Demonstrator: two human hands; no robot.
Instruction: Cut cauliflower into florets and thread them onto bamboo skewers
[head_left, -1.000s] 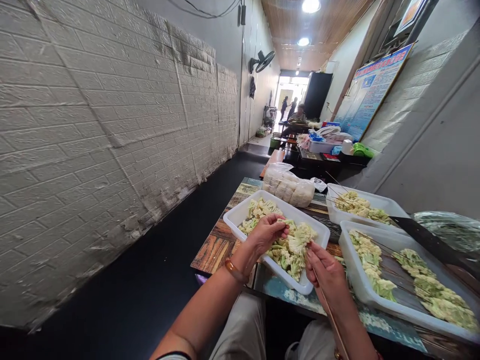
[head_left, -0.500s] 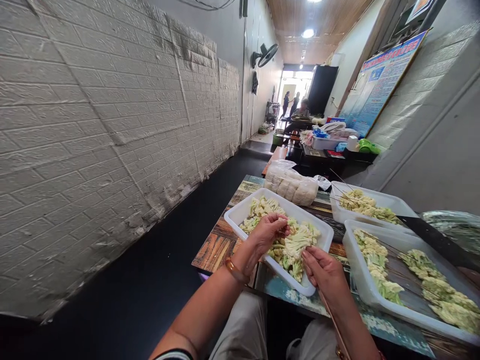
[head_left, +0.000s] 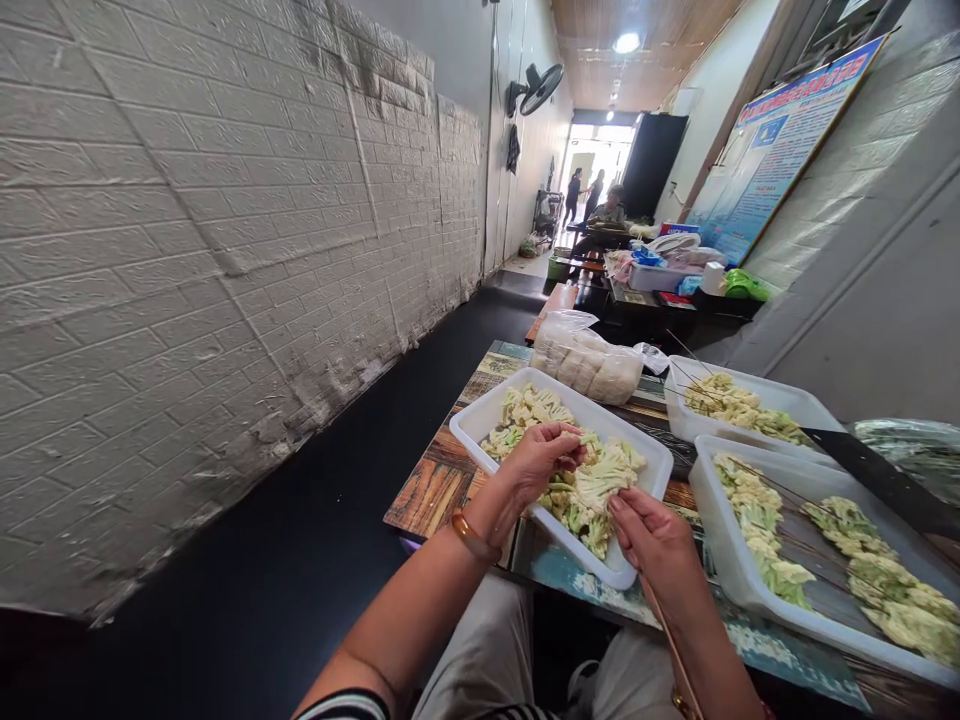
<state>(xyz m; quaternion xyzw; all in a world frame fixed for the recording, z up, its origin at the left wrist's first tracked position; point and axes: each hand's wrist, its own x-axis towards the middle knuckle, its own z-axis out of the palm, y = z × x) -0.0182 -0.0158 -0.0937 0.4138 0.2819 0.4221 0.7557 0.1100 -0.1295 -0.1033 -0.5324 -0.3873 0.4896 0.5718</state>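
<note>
1. Worktop (head_left: 435,492), lower centre, carries a white tray (head_left: 480,420) heaped with pale, green-stemmed cauliflower (head_left: 604,478).
2. Left hand (head_left: 541,462) sits over the tray's middle, fingertips pinched on cauliflower.
3. Right hand (head_left: 654,540), at the tray's lower-right rim, is closed round a skewer (head_left: 664,628). The skewer slants from lower right up towards the florets.

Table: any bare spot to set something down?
Bare table left of the middle tray, out to the table's edge; a smaller patch beyond it, left of the bag. Crowded right: far tray and near tray nearly touch; left hand and right hand are at the middle tray.
</note>
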